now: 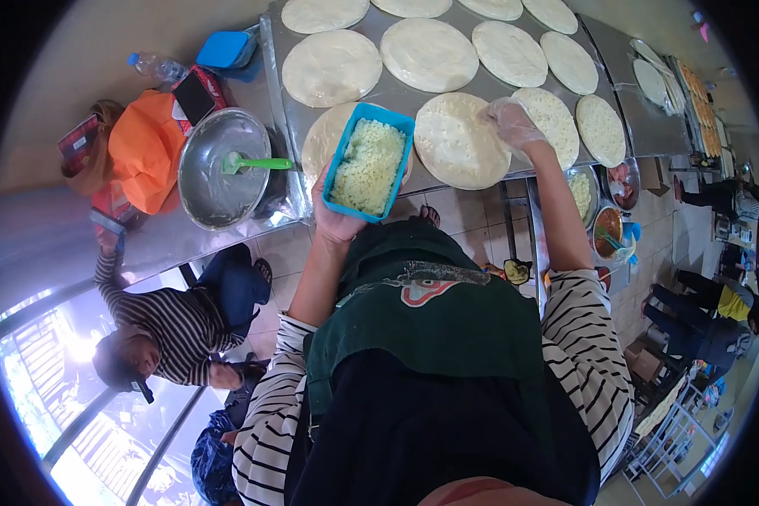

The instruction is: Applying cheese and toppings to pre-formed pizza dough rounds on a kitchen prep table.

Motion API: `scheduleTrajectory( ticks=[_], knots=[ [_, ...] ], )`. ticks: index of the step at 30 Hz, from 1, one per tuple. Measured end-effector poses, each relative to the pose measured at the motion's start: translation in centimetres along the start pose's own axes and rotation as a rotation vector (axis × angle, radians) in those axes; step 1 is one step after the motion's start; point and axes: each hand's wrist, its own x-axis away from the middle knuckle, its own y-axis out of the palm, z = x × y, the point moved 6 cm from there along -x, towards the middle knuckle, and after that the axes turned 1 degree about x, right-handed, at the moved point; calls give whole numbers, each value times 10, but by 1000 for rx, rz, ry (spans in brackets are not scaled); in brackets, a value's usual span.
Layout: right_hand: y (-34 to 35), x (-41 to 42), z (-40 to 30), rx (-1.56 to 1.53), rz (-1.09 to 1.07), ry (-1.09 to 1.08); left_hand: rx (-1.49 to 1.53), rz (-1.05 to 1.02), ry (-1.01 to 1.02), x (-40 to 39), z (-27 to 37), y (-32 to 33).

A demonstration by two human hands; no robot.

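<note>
My left hand (336,212) holds a blue rectangular plastic container (407,152) filled with pale crumbled food (370,164), perhaps grated cheese. My right hand (515,123), in a clear disposable glove, is over the right edge of a flat round of dough (458,145) with small pits in its top. Whether its fingers pinch anything is hidden. Right of it lie two rounds sprinkled with pale crumbs (547,123), (601,131). Another dough round (319,139) is partly covered by the container. Several plain rounds (429,54) lie in rows farther back on the metal table (379,95).
A metal bowl (196,183) with a green spatula (259,163) stands left, near an orange bag (145,152) and a phone (194,98). Bowls of crumbs (580,193) and red sauce (607,224) stand lower right. A person (164,329) is at left; others are at far right.
</note>
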Motion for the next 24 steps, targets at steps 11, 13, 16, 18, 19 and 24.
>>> scheduleTrajectory(
  ticks=[11,13,16,18,19,24],
  knots=[
    [11,38,-4,-76,-140,90,-7,-59,-9,7,4,1],
    [15,38,-3,-85,-111,66,-24,-57,4,8,4,2],
    [14,36,-1,-141,-13,109,-18,-39,23,8,3,2],
    [7,32,-6,-256,7,75,3,-46,9,9,3,2],
    [6,27,-9,-256,6,72,23,-54,-5,10,3,1],
    [17,-7,-44,-273,30,-135,37,-51,0,15,4,-2]
  ],
)
